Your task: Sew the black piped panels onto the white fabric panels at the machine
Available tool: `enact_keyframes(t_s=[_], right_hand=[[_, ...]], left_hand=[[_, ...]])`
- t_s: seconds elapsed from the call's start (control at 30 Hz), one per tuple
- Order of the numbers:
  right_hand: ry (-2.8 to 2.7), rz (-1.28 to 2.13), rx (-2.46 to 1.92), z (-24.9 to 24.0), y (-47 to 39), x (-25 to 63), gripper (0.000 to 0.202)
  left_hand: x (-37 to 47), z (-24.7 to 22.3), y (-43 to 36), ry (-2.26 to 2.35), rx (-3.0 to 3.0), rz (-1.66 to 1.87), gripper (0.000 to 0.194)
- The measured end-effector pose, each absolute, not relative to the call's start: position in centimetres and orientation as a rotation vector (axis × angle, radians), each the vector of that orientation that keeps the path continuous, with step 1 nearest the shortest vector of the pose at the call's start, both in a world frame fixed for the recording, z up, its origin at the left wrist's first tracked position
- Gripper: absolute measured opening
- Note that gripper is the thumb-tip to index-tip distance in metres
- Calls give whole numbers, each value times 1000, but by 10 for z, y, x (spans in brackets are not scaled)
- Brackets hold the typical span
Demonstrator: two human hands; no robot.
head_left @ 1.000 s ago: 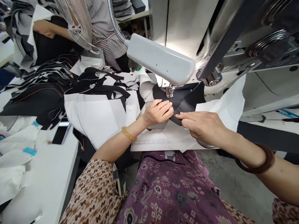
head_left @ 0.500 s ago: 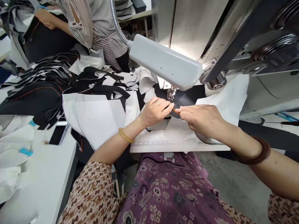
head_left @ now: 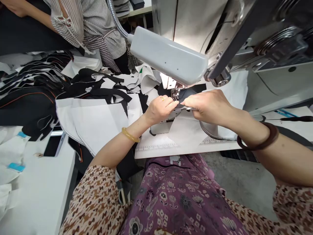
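A dark fabric piece (head_left: 186, 93) lies under the presser foot (head_left: 175, 94) of a sewing machine (head_left: 266, 81). My left hand (head_left: 160, 109) is just left of the foot, its fingers closed together on the near edge of the fabric. From the right, my right hand (head_left: 211, 105) pinches the same piece's edge between thumb and fingers, close to the foot. A pale edge shows below its fingertips. White backing material (head_left: 236, 88) spreads behind and under my right wrist.
A grey lamp (head_left: 168, 55) hangs low over the foot. Black and white cut pieces (head_left: 97, 86) are heaped at left, near a phone (head_left: 54, 143) on a white table (head_left: 46, 182). A co-worker in a striped top (head_left: 102, 29) stands beyond. A printed ruler (head_left: 157, 147) runs along the front edge.
The fabric and my right hand have moved closer to the presser foot. An orange line on the fabric edge, visible before, is now hidden. The view has shifted slightly.
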State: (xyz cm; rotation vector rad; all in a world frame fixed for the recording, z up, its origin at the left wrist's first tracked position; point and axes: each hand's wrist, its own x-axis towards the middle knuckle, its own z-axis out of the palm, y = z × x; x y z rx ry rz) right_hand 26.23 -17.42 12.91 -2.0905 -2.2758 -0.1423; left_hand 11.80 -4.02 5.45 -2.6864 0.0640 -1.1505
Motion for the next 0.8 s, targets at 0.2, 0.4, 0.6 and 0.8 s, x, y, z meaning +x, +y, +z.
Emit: enact_keyframes(t_s=[0.2,0.4,0.6,0.8], right_hand=[[-2384,-143,-2195,140,-174,243,19],[-2520,-254,-2013,122,-187,232,24],[-2503,-293,-1960,112,-187,245,20],[-2494,-279,-2038,119,-181,245,22]], left_hand=[[122,39,-52,-175,-2629,-1375,25],[111,27,-51,55,-2545,-1343,16],[102,35,-56,122,-2485,-1320,18],[107,26,-52,-31,-2622,-1344,19]])
